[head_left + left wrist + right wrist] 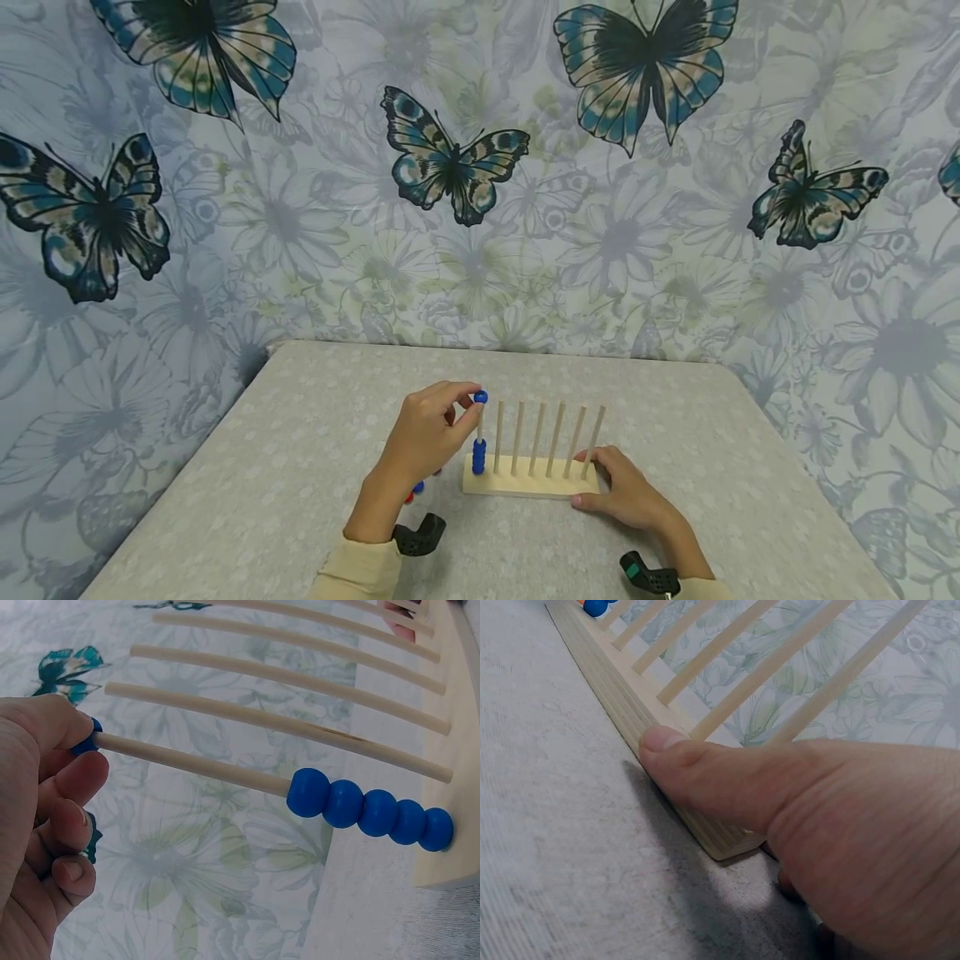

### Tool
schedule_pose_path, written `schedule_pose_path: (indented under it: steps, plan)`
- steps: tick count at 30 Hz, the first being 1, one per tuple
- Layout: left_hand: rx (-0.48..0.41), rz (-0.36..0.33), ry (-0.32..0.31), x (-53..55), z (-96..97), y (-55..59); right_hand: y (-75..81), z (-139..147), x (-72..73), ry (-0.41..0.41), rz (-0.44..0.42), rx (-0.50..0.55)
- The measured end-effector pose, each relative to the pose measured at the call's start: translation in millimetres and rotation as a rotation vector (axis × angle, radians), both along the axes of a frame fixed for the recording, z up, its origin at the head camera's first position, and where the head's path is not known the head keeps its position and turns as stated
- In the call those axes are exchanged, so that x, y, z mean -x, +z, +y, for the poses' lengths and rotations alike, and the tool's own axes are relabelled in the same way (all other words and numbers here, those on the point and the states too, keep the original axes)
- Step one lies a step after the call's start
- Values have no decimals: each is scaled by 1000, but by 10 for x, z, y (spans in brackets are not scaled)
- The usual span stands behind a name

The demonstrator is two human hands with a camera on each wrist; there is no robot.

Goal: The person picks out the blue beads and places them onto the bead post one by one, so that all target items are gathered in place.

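Note:
My left hand (431, 425) pinches a blue bead (481, 397) between thumb and index finger at the top of the leftmost wooden peg (195, 761). The peg's tip is hidden by the bead and fingers in the left wrist view. Lower on that peg, several blue beads (343, 804) sit stacked against the wooden base (525, 485). My right hand (626, 492) grips the base's right end, with its thumb (705, 769) along the front edge and fingers behind. The other pegs (537, 437) stand bare.
Loose beads lie on the table left of the base, partly hidden by my left forearm, among them a blue bead (418, 487) and a red bead (408, 498). The cloth-covered table (300, 433) reaches back to a butterfly-patterned wall (480, 275).

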State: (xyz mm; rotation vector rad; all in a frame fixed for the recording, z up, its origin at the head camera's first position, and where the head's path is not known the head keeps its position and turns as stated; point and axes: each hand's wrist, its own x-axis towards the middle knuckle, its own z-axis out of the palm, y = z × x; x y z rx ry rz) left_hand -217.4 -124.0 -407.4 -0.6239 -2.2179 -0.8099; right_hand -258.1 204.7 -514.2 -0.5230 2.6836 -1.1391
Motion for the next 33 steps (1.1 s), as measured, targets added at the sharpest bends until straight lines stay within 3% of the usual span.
schedule_pose_path:
  steps: [24, 33]
  plan:
    - [21, -77, 11, -34, -22, 8, -5, 2, -8, 26, 23, -22]
    - [13, -85, -24, -10, -15, -3, -14, 16, 2, 29, 26, -16]
